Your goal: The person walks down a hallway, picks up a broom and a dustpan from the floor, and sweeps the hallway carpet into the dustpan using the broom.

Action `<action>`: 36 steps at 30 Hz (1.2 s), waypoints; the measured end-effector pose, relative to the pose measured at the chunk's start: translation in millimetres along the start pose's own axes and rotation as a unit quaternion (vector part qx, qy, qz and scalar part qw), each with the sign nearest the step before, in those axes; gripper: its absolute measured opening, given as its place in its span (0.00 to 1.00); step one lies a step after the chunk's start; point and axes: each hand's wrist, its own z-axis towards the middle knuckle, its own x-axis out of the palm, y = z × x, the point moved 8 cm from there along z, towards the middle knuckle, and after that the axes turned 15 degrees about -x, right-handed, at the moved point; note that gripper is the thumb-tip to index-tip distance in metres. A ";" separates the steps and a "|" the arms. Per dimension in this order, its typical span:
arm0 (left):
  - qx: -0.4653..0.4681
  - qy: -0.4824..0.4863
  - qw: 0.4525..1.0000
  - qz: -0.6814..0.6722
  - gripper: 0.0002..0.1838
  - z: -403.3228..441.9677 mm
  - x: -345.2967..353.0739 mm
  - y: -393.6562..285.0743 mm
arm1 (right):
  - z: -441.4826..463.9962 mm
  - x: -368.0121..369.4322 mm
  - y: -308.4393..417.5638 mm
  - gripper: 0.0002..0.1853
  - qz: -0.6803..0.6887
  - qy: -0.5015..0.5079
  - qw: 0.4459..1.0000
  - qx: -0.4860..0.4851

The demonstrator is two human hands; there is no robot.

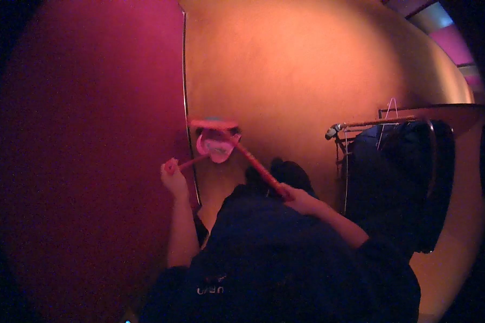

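Note:
My left hand [173, 180] is closed round the end of the thin handle of a pink dustpan [219, 151]. My right hand [302, 200] grips the red stick of a broom [258, 168], whose wide reddish head [214, 124] lies just beyond the pan, near the foot of the wall. The broom's stick passes over the pan's right side. Dim light and slight blur hide whether anything lies in the pan or whether the bristles touch it.
A purple-red wall [91, 134] rises on the left, meeting the orange-lit floor [285, 70] along a thin edge. On the right stands a clothes rack [380, 123] with dark garments [393, 183] and a hanger [392, 110]. My dark shoes [288, 173] are below me.

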 end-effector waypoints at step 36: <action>-0.068 -0.117 0.986 -0.094 0.09 145.3 218.0 -121.9 | 262.9 -313.4 -28.9 0.28 -0.131 -0.022 0.991 0.034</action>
